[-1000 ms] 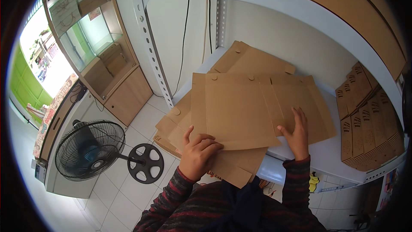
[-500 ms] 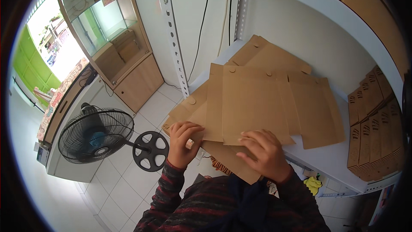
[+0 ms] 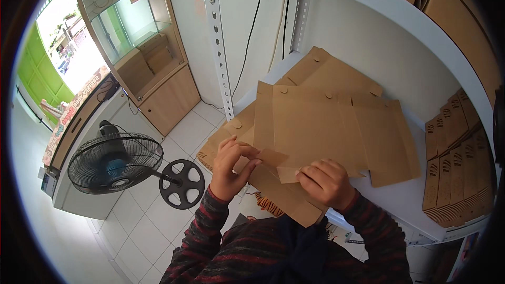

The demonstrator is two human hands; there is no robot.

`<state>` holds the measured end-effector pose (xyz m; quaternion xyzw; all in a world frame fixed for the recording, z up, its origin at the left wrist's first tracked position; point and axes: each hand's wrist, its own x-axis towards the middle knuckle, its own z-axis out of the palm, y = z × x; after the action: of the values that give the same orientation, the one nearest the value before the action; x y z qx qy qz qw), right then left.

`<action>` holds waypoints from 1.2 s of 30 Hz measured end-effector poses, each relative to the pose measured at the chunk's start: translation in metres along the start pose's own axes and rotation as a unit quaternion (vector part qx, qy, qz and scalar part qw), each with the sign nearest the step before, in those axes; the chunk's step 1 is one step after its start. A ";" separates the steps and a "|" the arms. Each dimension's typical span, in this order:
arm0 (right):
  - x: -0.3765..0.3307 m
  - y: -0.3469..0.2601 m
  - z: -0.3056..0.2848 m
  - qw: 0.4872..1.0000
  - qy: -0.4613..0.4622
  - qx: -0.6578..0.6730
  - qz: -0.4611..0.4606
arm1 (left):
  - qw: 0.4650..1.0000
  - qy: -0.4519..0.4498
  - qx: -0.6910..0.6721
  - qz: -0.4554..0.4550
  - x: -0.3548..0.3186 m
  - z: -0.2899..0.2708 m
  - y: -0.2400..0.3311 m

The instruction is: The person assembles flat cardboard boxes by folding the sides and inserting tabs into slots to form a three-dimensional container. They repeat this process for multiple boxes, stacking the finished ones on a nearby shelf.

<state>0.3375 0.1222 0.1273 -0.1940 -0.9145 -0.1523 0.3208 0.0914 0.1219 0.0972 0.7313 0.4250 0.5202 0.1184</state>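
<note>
A flat brown cardboard box blank (image 3: 310, 121) with fold lines and small round tabs lies in front of me, its near part reaching toward my body. My left hand (image 3: 230, 167) is closed, thumb and fingers pinching the near-left edge beside a small raised flap (image 3: 274, 156). With curled fingers, my right hand (image 3: 327, 183) grips a narrow near flap (image 3: 288, 175) of the same blank. More flat cardboard blanks (image 3: 334, 68) lie beneath and behind it. The parts of the edge under my fingers are hidden.
Folded brown cartons (image 3: 457, 163) stand stacked at the right of the white shelf (image 3: 405, 208). A perforated metal post (image 3: 216, 37) rises at the shelf's left. On the tiled floor to the left is a black fan (image 3: 115, 163), near a glass-fronted cabinet (image 3: 165, 92).
Both hands have closed on the blank's near edge, where they were looser before. Small flaps there are now bent up. My left hand has shifted slightly right.
</note>
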 end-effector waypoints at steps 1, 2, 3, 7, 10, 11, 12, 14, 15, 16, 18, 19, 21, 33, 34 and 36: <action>0.001 0.002 -0.001 1.000 0.008 0.005 -0.020 | 1.000 0.006 -0.021 0.005 0.004 -0.002 0.005; 0.001 0.004 -0.001 0.999 0.011 0.009 -0.040 | 0.999 -0.010 -0.024 0.027 0.006 -0.005 0.009; 0.002 0.006 -0.001 0.998 0.015 0.013 -0.062 | 0.998 -0.026 -0.028 0.049 0.008 -0.008 0.011; 0.004 0.014 0.004 0.988 0.048 0.038 -0.141 | 0.992 -0.058 0.004 0.111 0.014 -0.013 0.031; 0.006 0.023 0.009 0.989 0.031 0.029 -0.141 | 0.988 -0.085 0.075 0.104 0.017 -0.008 0.032; 0.005 0.025 0.011 0.990 0.028 0.033 -0.137 | 0.988 -0.090 0.076 0.104 0.017 -0.004 0.030; 0.003 0.026 0.014 0.990 0.025 0.036 -0.133 | 0.987 -0.095 0.076 0.105 0.015 0.000 0.028; 0.002 0.026 0.017 0.991 0.026 0.038 -0.128 | 0.986 -0.101 0.071 0.108 0.014 0.006 0.027; 0.002 0.025 0.018 0.991 0.029 0.037 -0.127 | 0.987 -0.100 0.064 0.109 0.013 0.008 0.027; 0.001 0.023 0.020 0.991 0.032 0.039 -0.122 | 0.987 -0.104 0.057 0.109 0.013 0.009 0.028; -0.001 0.023 0.019 0.992 0.045 0.034 -0.115 | 0.987 -0.130 0.051 0.086 0.018 0.003 0.038; -0.001 0.022 0.019 0.992 0.053 0.034 -0.112 | 0.986 -0.142 0.050 0.071 0.019 -0.001 0.042; -0.003 0.017 0.019 0.992 0.062 0.031 -0.110 | 0.981 -0.172 0.065 0.066 0.015 -0.003 0.034; -0.011 0.021 0.016 0.990 0.082 0.029 -0.112 | 0.983 -0.158 0.093 0.029 0.013 0.007 0.050; -0.011 0.022 0.015 0.990 0.082 0.028 -0.113 | 0.984 -0.156 0.088 0.022 0.011 0.008 0.051; -0.012 0.021 0.016 0.990 0.085 0.039 -0.108 | 0.981 -0.168 0.094 0.020 0.009 0.006 0.051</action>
<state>0.3472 0.1442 0.1110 -0.0679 -0.9046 -0.1661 0.3867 0.1225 0.0995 0.1322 0.8242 0.4316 0.3501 0.1088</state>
